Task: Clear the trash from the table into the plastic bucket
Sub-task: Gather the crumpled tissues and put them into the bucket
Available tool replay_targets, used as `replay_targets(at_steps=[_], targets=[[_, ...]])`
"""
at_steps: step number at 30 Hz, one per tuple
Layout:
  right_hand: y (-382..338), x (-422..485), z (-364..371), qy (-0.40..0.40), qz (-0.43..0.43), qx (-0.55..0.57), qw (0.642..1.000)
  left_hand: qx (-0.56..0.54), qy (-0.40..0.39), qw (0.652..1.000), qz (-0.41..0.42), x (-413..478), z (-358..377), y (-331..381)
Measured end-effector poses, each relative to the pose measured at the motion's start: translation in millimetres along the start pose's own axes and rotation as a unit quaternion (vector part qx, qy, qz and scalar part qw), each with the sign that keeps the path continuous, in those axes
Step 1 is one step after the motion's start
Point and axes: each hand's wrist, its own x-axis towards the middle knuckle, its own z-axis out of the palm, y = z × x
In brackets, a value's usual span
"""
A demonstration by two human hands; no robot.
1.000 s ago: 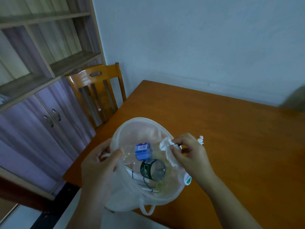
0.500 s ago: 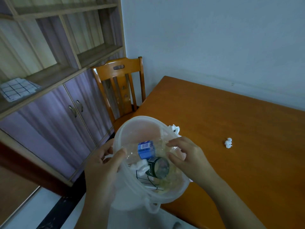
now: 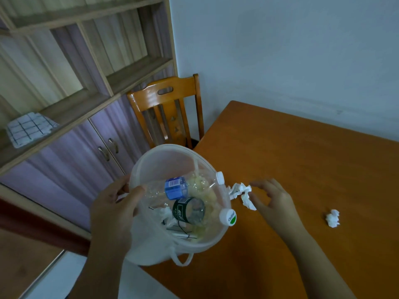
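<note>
A translucent white plastic bucket hangs at the table's left edge, and my left hand grips its near-left rim. Inside lie plastic bottles, one with a blue label, one with a dark green label, and a white tissue. My right hand rests on the wooden table just right of the bucket, fingers spread around a crumpled white tissue and touching it. A second small tissue ball lies farther right on the table.
A wooden chair stands behind the bucket at the table's far-left corner. A cabinet with shelves and purple doors fills the left side; a checked cloth lies on its shelf. A pale wall runs behind the table.
My right hand let a tissue drop into the bucket, left the bucket's mouth and moved right to the crumpled tissue on the table. My left hand kept hold of the rim.
</note>
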Motion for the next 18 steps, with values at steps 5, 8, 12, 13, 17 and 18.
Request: replay_targets(at_steps=[5,8,12,13,17,18], targets=[[30,17,22,-0.01,0.034,0.012,0.999,0.002,0.035,0.999,-0.011,27,16,-3],[46,23,37,-0.016,0.061,0.007,0.998,0.019,0.036,0.999,-0.011,39,22,-5],[67,26,57,-0.03,0.129,-0.001,0.991,0.03,-0.005,0.999,-0.01,54,28,-4],[72,26,62,-0.034,0.149,-0.001,0.988,0.034,-0.015,0.999,-0.013,58,30,-3],[89,25,77,-0.05,0.198,-0.005,0.979,0.038,-0.038,0.998,-0.024,72,37,-2],[92,25,80,-0.056,0.201,-0.011,0.978,0.041,-0.041,0.998,-0.028,74,39,-2]])
